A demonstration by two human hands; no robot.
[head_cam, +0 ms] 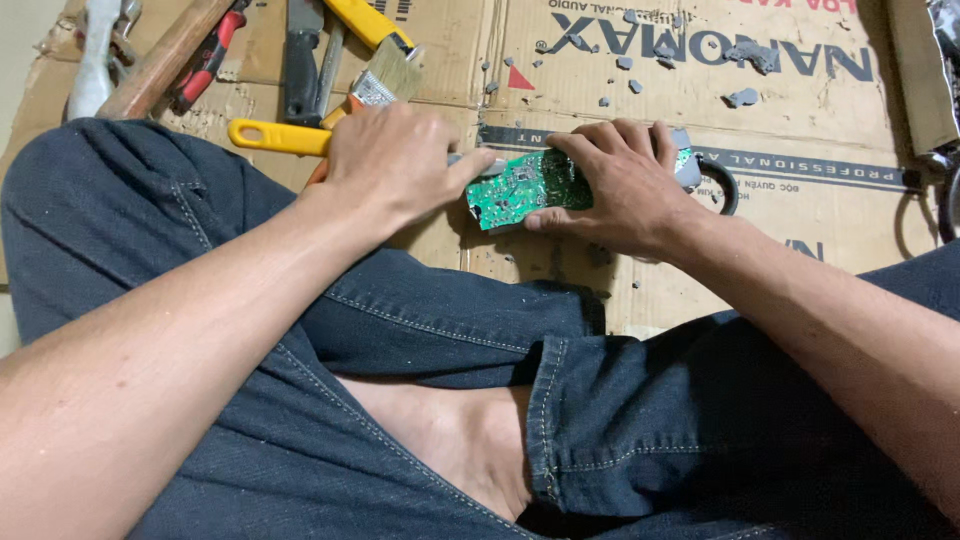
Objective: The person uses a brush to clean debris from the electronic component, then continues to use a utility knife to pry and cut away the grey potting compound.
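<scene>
- Left hand (395,160) closed round a yellow-handled tool (280,137); its tip meets the green circuit board's (525,185) 9 o'clock edge
- Right hand (625,185) clamps the board flat on the cardboard (800,200), from 3 o'clock
- Judgement: keep the board pinned; lever gently, fingers away from the tip
- Paintbrush (385,75) lies at 11 o'clock; grey chips (742,97) at 1 o'clock

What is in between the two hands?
In the head view, a green circuit board lies between the left hand and right hand; the right hand pins it to the cardboard.
</scene>
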